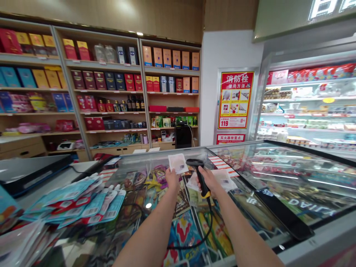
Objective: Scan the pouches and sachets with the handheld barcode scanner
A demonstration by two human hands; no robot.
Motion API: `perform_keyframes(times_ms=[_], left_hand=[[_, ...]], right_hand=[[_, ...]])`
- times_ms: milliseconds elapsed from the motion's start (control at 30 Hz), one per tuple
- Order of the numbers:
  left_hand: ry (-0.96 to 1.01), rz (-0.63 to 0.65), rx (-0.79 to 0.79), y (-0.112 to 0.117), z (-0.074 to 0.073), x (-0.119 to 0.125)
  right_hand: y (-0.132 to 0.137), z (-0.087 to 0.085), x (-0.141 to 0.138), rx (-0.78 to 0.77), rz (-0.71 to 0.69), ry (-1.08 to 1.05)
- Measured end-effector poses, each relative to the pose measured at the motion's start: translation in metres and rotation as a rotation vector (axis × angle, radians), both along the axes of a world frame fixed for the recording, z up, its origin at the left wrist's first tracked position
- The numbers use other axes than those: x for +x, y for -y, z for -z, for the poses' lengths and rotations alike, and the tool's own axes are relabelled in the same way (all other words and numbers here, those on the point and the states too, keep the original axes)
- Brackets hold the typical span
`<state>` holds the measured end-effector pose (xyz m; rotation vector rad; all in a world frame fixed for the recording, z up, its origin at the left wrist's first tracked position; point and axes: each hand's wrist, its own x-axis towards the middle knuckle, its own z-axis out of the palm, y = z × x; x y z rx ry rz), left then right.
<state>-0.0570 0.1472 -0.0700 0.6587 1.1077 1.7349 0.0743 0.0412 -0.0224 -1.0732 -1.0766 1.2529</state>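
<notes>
My left hand [172,179] pinches a flat white packet [177,163] by its lower left edge; a small dark code shows on its face. In my right hand [207,179] is a black and yellow barcode scanner [204,182], gripped round its handle, with its head pointing left towards the packet. The scanner's cord [209,226] loops down and away to the left. Behind and beneath my right hand are more pale packets [224,180]; whether that hand touches them I cannot tell. Both hands are above the freezer's glass top.
Frozen goods show through the glass-topped freezer [239,150]. On its left lies a pile of blue and red pouches [83,202], with clear-wrapped white packets [20,241] nearer me. A black handle strip [283,215] is at right. Stocked shelves [119,91] line the back wall.
</notes>
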Motion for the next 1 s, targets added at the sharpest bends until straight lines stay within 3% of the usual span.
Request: perform_keyframes(times_ms=[467, 833, 1000], left_hand=[[0.024, -0.034, 0.069, 0.002, 0.000, 0.002], [-0.031, -0.030, 0.032, -0.004, 0.012, 0.002], [-0.240, -0.073, 0.031, 0.005, 0.008, -0.018]], right_hand=[[0.004, 0.004, 0.000, -0.057, -0.092, 0.124], [0.000, 0.010, 0.000, -0.042, -0.072, 0.156], [0.006, 0.012, -0.009, -0.041, -0.082, 0.125]])
